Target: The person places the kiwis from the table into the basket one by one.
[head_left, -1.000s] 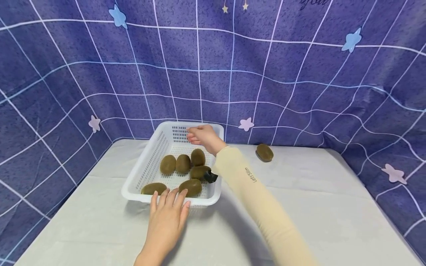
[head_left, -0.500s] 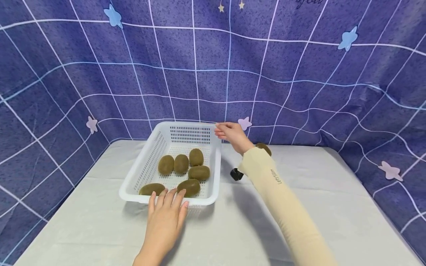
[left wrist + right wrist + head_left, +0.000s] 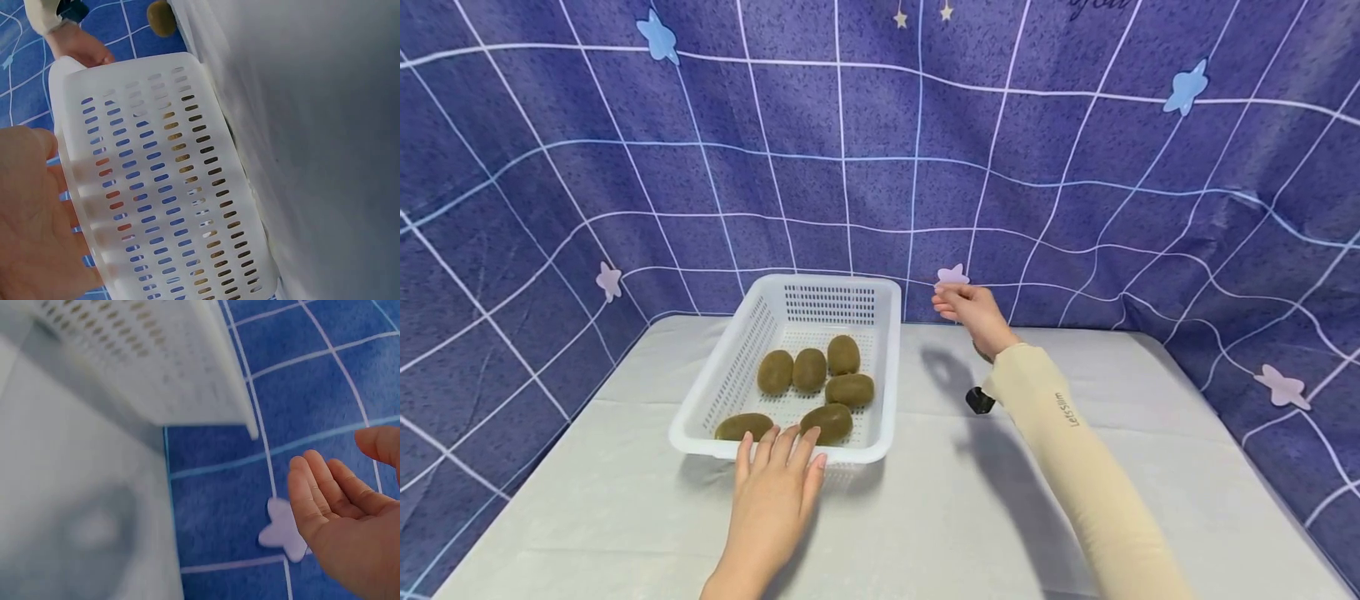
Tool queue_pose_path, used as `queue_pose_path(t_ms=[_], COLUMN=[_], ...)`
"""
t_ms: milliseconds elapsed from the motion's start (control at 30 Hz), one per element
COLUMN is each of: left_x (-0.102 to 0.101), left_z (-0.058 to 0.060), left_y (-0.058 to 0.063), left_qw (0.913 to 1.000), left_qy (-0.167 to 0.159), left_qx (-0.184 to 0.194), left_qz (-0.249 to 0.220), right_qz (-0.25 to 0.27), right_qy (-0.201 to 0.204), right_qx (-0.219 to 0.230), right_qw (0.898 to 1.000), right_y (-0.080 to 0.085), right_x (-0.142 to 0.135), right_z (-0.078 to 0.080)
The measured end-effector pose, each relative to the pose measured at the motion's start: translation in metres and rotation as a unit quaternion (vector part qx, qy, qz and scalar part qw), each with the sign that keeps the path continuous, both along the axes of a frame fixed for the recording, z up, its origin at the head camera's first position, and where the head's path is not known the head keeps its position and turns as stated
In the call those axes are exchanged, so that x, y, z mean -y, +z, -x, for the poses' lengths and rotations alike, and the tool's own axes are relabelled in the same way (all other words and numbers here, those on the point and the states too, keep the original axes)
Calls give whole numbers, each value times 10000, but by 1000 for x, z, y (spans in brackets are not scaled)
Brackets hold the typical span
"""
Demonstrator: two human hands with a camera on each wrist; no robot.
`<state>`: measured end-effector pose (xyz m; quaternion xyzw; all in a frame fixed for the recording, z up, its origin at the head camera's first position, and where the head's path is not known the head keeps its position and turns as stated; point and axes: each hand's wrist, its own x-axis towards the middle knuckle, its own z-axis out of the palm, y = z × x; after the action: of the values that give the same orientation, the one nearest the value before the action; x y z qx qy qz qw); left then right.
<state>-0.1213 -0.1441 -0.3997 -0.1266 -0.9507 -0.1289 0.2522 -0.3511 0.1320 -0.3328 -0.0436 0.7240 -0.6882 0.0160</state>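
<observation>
A white plastic basket [image 3: 891,367] holds several brown kiwis [image 3: 809,371], some lying on their sides. My left hand [image 3: 772,500] grips its near rim; reddish finger patches show through the slots in the left wrist view. To the right of the basket, my right hand [image 3: 973,315] hangs above the table's back part with nothing in it. Its fingers are loosely bent, with the thumb apart, in the right wrist view. One loose kiwi [image 3: 162,17] lies outside the basket; in the head view my right wrist hides nearly all of it.
The table [image 3: 925,517] has a pale cloth cover. Behind it hangs a purple-blue curtain [image 3: 880,192] with grid lines and stars, meeting the table's back edge close behind the basket. A small black device [image 3: 979,401] sits at my right wrist.
My right hand has moved right, from over the basket's far end to beyond its right side, and now covers the loose kiwi. My left hand stays on the rim.
</observation>
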Motion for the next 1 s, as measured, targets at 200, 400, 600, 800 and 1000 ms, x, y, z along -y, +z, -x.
queue_pose_path(t_ms=[200, 400, 600, 800, 1000], left_x=[-1, 0, 1, 0, 1], left_z=[0, 1, 2, 2, 1], left_y=[-1, -2, -2, -2, -2], left_qw=[10000, 10000, 10000, 10000, 10000], left_qy=[-7, 7, 24, 31, 34], left_qx=[-48, -41, 23, 63, 43], left_qz=[-16, -2, 0, 6, -3], right_qz=[-101, -113, -247, -477, -802], right_qy=[-304, -835, -1316, -1425, -1475], right_qx=[-26, 77, 382, 584, 705], right_qw=[9995, 9964, 9903, 9869, 9833], right_y=[-11, -24, -36, -48, -60], right_x=[-30, -56, -70, -82, -89], right_z=[2, 5, 6, 5, 7])
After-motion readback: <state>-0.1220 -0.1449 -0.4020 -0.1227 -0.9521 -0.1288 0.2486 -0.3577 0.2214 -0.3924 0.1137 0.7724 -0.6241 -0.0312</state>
